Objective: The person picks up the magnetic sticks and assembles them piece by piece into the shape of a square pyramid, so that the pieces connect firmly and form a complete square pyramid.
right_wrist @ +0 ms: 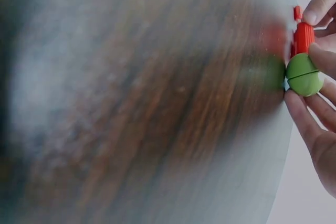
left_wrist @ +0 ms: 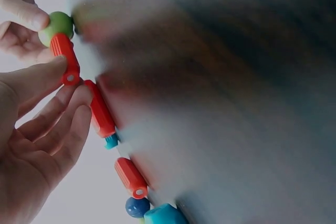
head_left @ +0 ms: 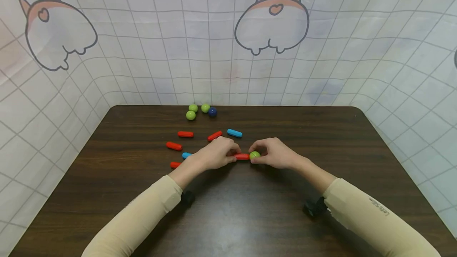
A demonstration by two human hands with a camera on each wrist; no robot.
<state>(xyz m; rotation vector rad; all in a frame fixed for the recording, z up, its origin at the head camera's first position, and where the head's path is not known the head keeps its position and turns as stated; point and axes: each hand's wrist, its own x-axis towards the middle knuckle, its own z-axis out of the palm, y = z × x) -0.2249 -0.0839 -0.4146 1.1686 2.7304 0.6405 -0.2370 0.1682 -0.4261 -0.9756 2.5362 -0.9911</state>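
Observation:
Between finger and thumb, my left hand (head_left: 218,154) pinches a red ridged rod (head_left: 242,156) by its left end. My right hand (head_left: 276,154) grips a green ball (head_left: 254,155), which meets the rod's right end. In the left wrist view, the rod (left_wrist: 64,51) shows a small hole in its near end, and the ball (left_wrist: 58,23) sits against its far end. A groove runs across the ball (right_wrist: 303,76) in the right wrist view. Both pieces are held close over the dark wooden table (head_left: 232,217).
Left of and behind my hands lie several red rods (head_left: 185,134), a blue rod (head_left: 234,133) and another blue rod (head_left: 187,155) partly covered by my left arm. Three green balls (head_left: 191,115) and a dark blue ball (head_left: 212,112) sit near the back edge, before a checked curtain (head_left: 164,66).

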